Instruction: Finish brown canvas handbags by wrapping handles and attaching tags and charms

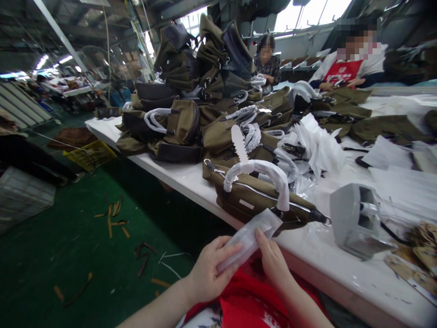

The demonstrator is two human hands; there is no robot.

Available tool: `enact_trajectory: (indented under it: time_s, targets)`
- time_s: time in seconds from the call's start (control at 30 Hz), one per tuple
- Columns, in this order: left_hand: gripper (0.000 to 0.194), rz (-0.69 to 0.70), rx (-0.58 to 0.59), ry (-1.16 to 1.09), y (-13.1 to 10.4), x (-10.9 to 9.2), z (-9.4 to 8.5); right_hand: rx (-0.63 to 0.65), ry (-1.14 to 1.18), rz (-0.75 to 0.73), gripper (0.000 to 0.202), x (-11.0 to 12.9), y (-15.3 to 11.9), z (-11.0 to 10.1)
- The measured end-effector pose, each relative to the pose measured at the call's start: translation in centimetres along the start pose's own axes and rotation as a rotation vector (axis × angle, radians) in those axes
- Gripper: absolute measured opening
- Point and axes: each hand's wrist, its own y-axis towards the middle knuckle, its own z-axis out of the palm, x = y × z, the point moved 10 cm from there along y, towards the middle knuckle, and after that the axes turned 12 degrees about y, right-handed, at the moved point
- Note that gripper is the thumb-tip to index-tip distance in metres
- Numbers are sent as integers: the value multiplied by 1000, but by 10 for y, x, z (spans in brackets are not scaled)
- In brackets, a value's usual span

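Note:
Between my two hands is a folded translucent white wrapping sheet [244,237], held just off the table's front edge. My left hand [213,264] grips its lower left end, the fingers laid over it. At its right end, my right hand [269,255] pinches the sheet with the thumb on top. Right behind it lies an olive handbag [239,198] with a silver zipper. The bag's handle [266,168] is wrapped in white material, and a white notched strip [239,141] sticks up from it.
A grey tape dispenser [355,218] stands right of the bag on the white table [341,278]. Olive bags [184,123] are heaped behind, beside crumpled white paper [321,141]. Two people sit across the table. A yellow crate [90,157] and scraps lie on the green floor.

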Motion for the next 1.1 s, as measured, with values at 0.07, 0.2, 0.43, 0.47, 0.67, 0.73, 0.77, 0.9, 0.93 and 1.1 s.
enact_trajectory:
  time_s: [0.07, 0.2, 0.43, 0.47, 0.67, 0.73, 0.77, 0.9, 0.93, 1.1]
  targets:
    - [44, -30, 24, -105, 1, -1, -2, -9, -13, -2, 60, -1, 0, -1]
    - [35, -250, -5, -346, 8, 17, 0, -3, -41, -12, 61, -4, 2, -2]
    - [49, -556, -100, -546, 9, 51, 23, -25, -61, -26, 61, -5, 5, -5]
    - [53, -583, -17, -624, 8, 51, 33, -25, -70, -26, 61, -4, 5, -5]
    - [68, -732, 212, -831, -1, 58, 63, -30, -95, -15, 62, -3, 6, -7]
    - [64, -709, 181, -801, 1, 60, 60, -46, -94, -9, 61, -4, 5, -9]
    - [64, -693, 189, -807, 3, 59, 60, -46, -100, 5, 62, -4, 3, -9]
    - [68, -680, 171, -722, 5, 58, 53, 181, -245, -16, 64, 15, -14, -4]
    - [68, -671, 170, -677, 5, 57, 51, 209, -323, -73, 61, 27, -19, -12]
    - [62, -572, 260, -551, 11, 55, 56, -514, -561, -289, 49, 104, -40, -182]
